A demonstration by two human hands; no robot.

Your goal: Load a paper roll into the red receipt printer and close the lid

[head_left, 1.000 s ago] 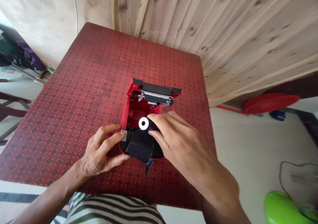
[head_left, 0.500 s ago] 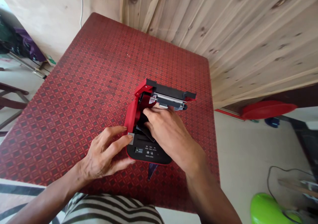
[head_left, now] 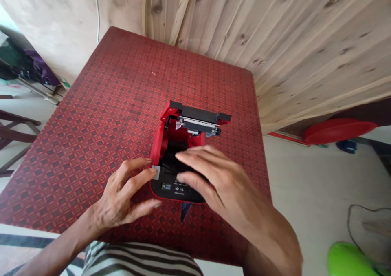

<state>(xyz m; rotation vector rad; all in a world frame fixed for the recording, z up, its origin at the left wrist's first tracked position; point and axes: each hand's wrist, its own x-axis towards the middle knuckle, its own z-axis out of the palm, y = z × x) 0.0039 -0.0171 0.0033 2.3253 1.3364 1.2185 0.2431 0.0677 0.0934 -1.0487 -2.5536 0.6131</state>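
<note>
A small red and black printer (head_left: 158, 143) stands on the table with its lid (head_left: 200, 115) raised. A display and buttons show on its black front panel (head_left: 172, 189). My left hand (head_left: 128, 190) rests at the printer's left front corner, fingers spread, a fingertip on the grey tab (head_left: 156, 172). My right hand (head_left: 210, 172) is over the open bay, fingers stretched out and thumb apart, hiding the right part of the front. Dark material (head_left: 171, 157) lies inside the bay; its kind is unclear. A dark pointed piece (head_left: 185, 211) sticks out below the front edge.
The table (head_left: 122, 92) has a red patterned cover and meets a wooden plank wall (head_left: 244, 31) at the back. On the right are a red round object (head_left: 339, 130) and a green stool-like object (head_left: 348, 259). Dark wooden chair parts (head_left: 18, 131) stand at left.
My right hand has drawn back from deep under the raised lid towards the front panel, its fingers straighter. My left hand stays at the corner. The camera view has shifted slightly.
</note>
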